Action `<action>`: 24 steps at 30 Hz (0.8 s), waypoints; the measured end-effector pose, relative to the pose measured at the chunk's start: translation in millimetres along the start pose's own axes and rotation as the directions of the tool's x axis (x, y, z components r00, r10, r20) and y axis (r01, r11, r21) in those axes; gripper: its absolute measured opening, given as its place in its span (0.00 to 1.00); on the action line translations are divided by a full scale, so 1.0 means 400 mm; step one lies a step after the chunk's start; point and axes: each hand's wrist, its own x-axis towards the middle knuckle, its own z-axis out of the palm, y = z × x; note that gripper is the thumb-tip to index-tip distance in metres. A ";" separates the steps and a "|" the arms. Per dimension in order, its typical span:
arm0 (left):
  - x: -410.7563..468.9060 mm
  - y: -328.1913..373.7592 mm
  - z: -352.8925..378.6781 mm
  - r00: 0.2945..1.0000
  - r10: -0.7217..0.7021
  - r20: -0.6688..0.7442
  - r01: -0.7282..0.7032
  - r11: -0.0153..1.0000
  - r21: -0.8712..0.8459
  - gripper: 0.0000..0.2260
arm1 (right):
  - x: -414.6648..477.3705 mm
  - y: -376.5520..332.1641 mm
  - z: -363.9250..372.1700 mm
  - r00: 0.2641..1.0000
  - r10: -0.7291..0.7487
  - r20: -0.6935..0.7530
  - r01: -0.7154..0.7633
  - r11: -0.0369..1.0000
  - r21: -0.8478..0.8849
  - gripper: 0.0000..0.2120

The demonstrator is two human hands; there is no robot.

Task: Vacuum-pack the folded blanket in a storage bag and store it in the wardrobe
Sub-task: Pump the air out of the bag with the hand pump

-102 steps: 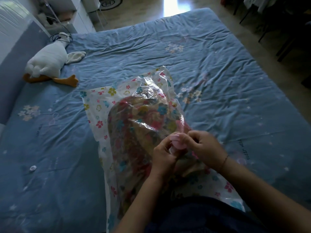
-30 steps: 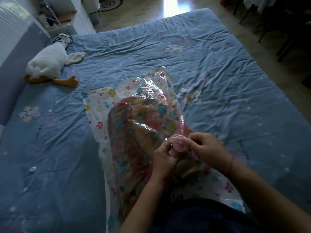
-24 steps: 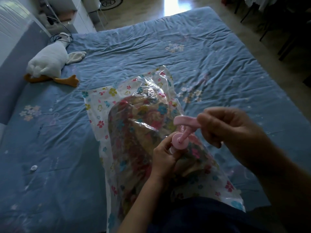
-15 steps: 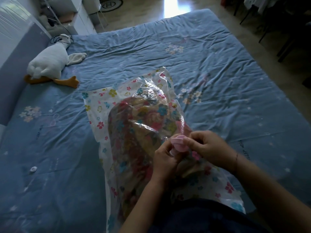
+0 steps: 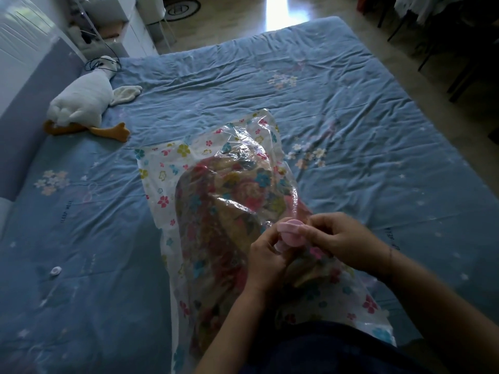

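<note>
A clear storage bag [image 5: 172, 171] printed with small flowers lies on the blue bed sheet [image 5: 351, 130]. Inside it sits the folded floral blanket [image 5: 229, 211], bulging up under crinkled plastic. A small pink hand pump [image 5: 291, 233] stands on the bag's near right part. My left hand [image 5: 266, 257] grips the pump's lower body from the left. My right hand [image 5: 343, 238] pinches the pump's pink top handle, which is pushed down against the body. The valve under the pump is hidden by my fingers.
A white plush goose [image 5: 83, 103] with orange feet lies at the bed's far left by the grey headboard [image 5: 24, 109]. A small round white cap [image 5: 55, 270] rests on the sheet at left. Chair legs [image 5: 459, 63] stand on the floor at far right.
My right hand pulled the pump's handle up and to the right, then pushed it back down onto the pump body. My left hand stayed on the pump.
</note>
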 end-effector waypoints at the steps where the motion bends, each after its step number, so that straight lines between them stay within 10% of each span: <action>1: 0.002 0.002 -0.003 1.000 -0.002 -0.001 0.002 1.000 -0.007 0.18 | -0.009 -0.030 -0.012 0.998 -0.056 -0.006 0.056 0.998 0.042 0.23; 7: -0.001 0.009 0.001 1.000 -0.005 -0.009 0.005 0.998 -0.062 0.20 | -0.034 -0.150 -0.081 0.948 -0.318 -0.012 0.269 0.783 0.561 0.15; 14: -0.006 0.004 0.003 1.000 -0.012 -0.022 0.011 0.998 -0.066 0.20 | 0.005 0.016 0.014 0.999 0.036 -0.018 -0.034 0.996 0.088 0.25; 20: -0.007 0.011 0.000 1.000 -0.028 0.012 0.029 0.995 -0.090 0.21 | -0.040 -0.173 -0.070 0.955 -0.296 -0.006 0.265 0.843 0.469 0.16; 24: -0.009 0.011 0.005 1.000 -0.012 -0.001 0.012 0.995 -0.098 0.20 | -0.011 -0.086 -0.031 0.989 -0.145 -0.008 0.138 0.920 0.368 0.15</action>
